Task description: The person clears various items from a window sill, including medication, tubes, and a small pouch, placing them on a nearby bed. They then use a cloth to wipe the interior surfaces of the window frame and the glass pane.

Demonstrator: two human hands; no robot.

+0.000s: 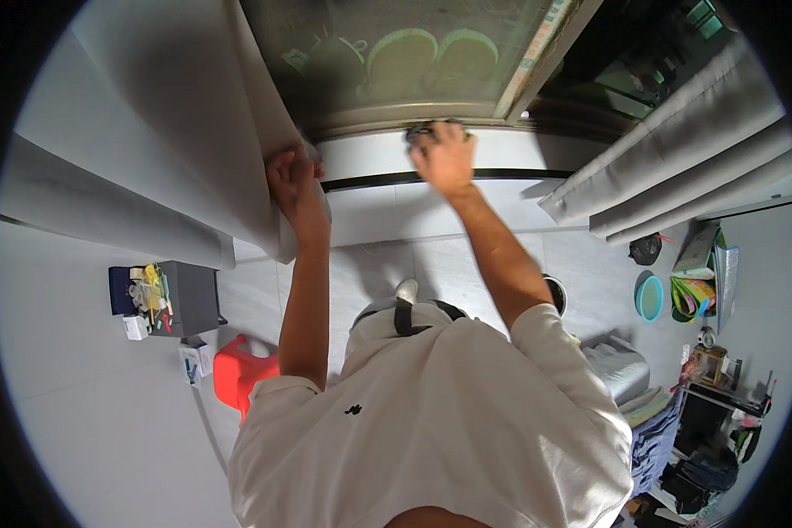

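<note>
From my view, the left curtain [167,114] drapes from ten to eleven o'clock, covering the sill's left end. At eleven, my left hand [295,183] has its fingers bent in, pinching the curtain's edge. The white sill [365,157] runs across twelve o'clock, a black strip [519,173] along its near side, with the window [343,88] behind and grey tiled floor [361,264] below. Just past twelve, my right hand [446,157] is closed over a dark bundle [418,132] on the sill, against the window's foot; I can't make out what the bundle is. The right curtain [678,145] hangs at two, gathered in folds.

Farther out, I have a dark cabinet [192,299] at nine, small items crowding its top, and a red stool [234,374] at eight. The shirt [440,414] blocks much of my view at six. The right arm partly hides a round container [559,295] near three. Beyond it sit a black bag [646,250] and a turquoise basin [649,299], with blue fabric [653,449] at four.
</note>
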